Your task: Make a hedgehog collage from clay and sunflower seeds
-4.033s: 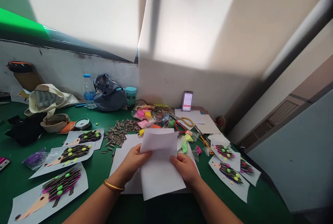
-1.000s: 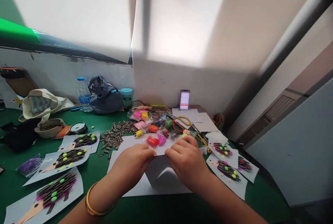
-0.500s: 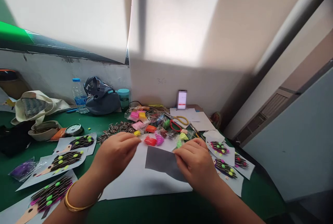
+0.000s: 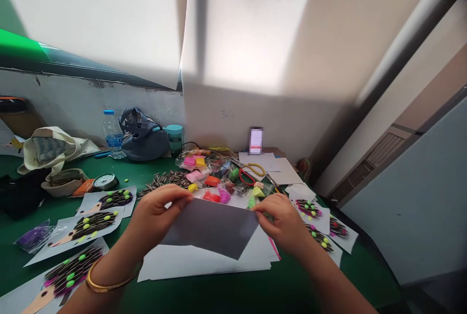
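Note:
A small sheet of paper point(image 4: 219, 229), grey in shadow, is held up between my two hands. My left hand point(image 4: 156, 219), with a gold bangle at the wrist, pinches its upper left corner. The upper right corner sits between the thumb and fingers of my right hand point(image 4: 282, 221). Below it lie larger white sheets point(image 4: 175, 263) on the green table, with a strip of pink showing at their right edge. Just beyond the held paper are packets of coloured clay point(image 4: 211, 197) and a pile of striped sunflower seeds point(image 4: 164, 180).
Hedgehog pictures made with seeds point(image 4: 91, 224) lie at the left, and more hedgehog pictures point(image 4: 310, 209) at the right. Scissors point(image 4: 248, 175) rest behind the clay. A phone point(image 4: 256, 140) leans on the wall. A bottle point(image 4: 111, 131), a blue bag point(image 4: 146, 138) and a jar point(image 4: 175, 138) stand at the back.
My left hand has closed on the paper's left corner; before, it was apart from the paper. The sheet has swung left and now spans both hands.

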`<state>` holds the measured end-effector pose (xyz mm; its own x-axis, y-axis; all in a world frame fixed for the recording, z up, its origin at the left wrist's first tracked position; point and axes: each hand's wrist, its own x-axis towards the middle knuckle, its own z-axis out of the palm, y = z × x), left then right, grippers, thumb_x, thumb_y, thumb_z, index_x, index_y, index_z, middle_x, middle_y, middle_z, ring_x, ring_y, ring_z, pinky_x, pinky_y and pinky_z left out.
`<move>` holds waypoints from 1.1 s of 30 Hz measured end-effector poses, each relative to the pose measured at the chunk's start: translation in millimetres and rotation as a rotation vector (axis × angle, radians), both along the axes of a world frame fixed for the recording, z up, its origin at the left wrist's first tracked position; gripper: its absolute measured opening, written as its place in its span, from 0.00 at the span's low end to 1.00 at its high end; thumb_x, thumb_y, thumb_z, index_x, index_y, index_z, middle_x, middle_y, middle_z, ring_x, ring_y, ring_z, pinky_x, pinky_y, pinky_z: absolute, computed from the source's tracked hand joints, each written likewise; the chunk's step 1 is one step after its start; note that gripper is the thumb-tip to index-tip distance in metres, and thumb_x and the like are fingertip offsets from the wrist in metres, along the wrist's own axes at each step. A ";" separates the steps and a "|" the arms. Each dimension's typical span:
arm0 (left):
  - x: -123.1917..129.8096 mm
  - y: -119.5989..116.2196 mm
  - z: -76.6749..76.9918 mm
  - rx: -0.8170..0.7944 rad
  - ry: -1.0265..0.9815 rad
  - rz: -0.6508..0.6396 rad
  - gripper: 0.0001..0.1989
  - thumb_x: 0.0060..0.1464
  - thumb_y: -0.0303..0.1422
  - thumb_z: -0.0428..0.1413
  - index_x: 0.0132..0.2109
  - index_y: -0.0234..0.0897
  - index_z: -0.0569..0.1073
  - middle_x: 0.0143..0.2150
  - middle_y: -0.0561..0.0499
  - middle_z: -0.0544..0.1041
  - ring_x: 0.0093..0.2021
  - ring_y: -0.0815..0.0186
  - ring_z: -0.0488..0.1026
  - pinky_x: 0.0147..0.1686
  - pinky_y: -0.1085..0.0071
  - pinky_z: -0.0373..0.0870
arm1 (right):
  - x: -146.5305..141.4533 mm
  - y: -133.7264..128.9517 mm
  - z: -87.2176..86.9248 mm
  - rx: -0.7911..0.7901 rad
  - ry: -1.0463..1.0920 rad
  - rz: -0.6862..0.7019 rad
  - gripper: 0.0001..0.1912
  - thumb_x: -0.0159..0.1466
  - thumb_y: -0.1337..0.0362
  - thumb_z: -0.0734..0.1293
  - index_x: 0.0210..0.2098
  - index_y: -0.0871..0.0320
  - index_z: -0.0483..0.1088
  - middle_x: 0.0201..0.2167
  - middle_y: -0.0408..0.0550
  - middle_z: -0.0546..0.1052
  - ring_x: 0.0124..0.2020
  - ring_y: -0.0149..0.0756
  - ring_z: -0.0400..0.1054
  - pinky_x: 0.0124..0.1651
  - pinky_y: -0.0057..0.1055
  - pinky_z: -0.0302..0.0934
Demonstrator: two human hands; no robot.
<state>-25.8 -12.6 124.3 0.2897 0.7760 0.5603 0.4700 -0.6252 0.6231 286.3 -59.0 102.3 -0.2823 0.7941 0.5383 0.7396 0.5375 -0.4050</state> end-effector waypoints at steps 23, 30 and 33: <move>42.8 -4.0 -37.0 -0.859 -0.889 -0.323 0.36 0.47 0.49 0.64 0.61 0.42 0.69 0.53 0.39 0.77 0.52 0.47 0.74 0.49 0.55 0.72 | -35.8 1.8 -16.9 -0.332 0.648 -0.029 0.21 0.70 0.50 0.57 0.40 0.57 0.75 0.29 0.45 0.74 0.31 0.35 0.66 0.33 0.28 0.58; 59.3 4.3 -65.6 -0.992 -0.981 -0.108 0.27 0.45 0.41 0.67 0.53 0.35 0.76 0.52 0.41 0.79 0.46 0.51 0.77 0.40 0.63 0.73 | 17.9 49.2 -40.9 -0.253 0.079 -0.307 0.24 0.71 0.51 0.53 0.50 0.55 0.73 0.43 0.51 0.77 0.46 0.41 0.69 0.47 0.35 0.61; 51.0 19.7 -79.2 -0.991 -1.049 -0.054 0.27 0.43 0.39 0.68 0.51 0.36 0.76 0.50 0.43 0.80 0.43 0.54 0.78 0.37 0.67 0.73 | 71.8 81.3 -51.4 -0.339 -0.168 -0.696 0.19 0.68 0.54 0.58 0.49 0.57 0.74 0.46 0.59 0.76 0.51 0.51 0.66 0.49 0.43 0.58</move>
